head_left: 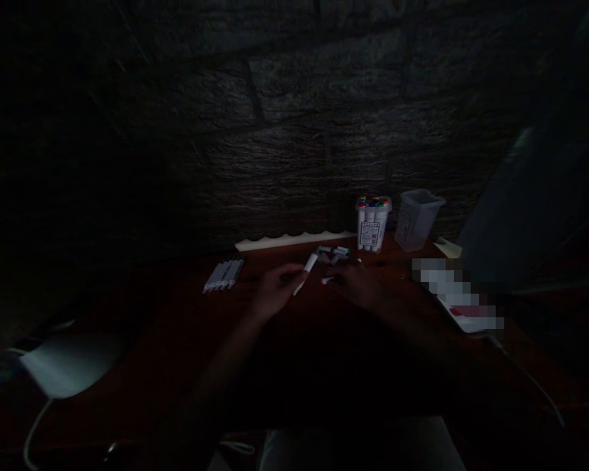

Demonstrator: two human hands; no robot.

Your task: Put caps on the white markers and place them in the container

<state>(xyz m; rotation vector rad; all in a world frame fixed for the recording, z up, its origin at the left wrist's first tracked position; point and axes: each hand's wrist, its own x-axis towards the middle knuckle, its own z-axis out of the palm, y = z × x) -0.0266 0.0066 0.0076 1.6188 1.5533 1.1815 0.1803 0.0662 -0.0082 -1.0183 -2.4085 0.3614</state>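
The left hand holds a white pen just over the dark desk. The right hand is beside it, near a small cap. I cannot tell if it is open. Behind them lie loose pens, then a tub of pens.

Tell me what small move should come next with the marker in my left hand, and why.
Probably close the right hand on the small cap-like piece lying just beside it. The left hand holds a marker, and that piece lies between the two hands. The dim picture hides whether the marker is uncapped.
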